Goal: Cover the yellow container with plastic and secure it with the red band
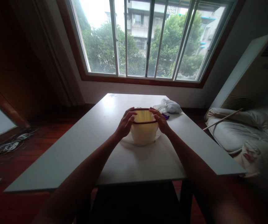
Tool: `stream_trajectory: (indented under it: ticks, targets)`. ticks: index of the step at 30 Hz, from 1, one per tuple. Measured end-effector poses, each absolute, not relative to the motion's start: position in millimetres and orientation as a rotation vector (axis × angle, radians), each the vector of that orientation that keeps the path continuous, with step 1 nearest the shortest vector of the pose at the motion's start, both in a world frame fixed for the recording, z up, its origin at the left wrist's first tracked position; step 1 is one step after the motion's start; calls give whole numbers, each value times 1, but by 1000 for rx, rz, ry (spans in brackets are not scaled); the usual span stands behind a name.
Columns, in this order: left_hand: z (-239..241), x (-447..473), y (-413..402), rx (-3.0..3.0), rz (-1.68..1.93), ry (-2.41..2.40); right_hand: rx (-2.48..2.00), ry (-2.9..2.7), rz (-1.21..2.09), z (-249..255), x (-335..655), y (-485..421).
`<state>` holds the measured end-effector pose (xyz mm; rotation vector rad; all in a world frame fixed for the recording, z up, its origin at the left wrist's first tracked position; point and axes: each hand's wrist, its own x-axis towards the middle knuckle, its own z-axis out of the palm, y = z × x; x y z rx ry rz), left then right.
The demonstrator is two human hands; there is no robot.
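A pale yellow bin (144, 133) with a dark brown rim stands upright on the white table, its open top tilted into view. My left hand (126, 122) holds the left side of the rim, fingers curled over the edge and thumb inward. On the opposite side, my right hand (160, 120) grips the rim in much the same way. Thin whitish, see-through material, which looks like plastic film, spreads around the bin's lower part. Just beyond my right hand lies a small purple thing (165, 116), partly hidden.
A white plastic bag (168, 106) lies at the table's far right. The white table (78, 149) has sharp front corners. To the right are folded padded bedding (236, 127) with a stick (222, 119) on it, and a tall cabinet-like unit (243, 74). Cables (12, 144) lie on the floor at left.
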<state>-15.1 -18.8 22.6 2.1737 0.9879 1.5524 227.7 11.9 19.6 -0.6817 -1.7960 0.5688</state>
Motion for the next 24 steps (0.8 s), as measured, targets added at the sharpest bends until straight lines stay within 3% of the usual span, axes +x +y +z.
stream_trajectory:
  ticks: [24]
  targets:
    - [16,-21,-14,2201,1448,901,-589,-1944,640,17,236,14]
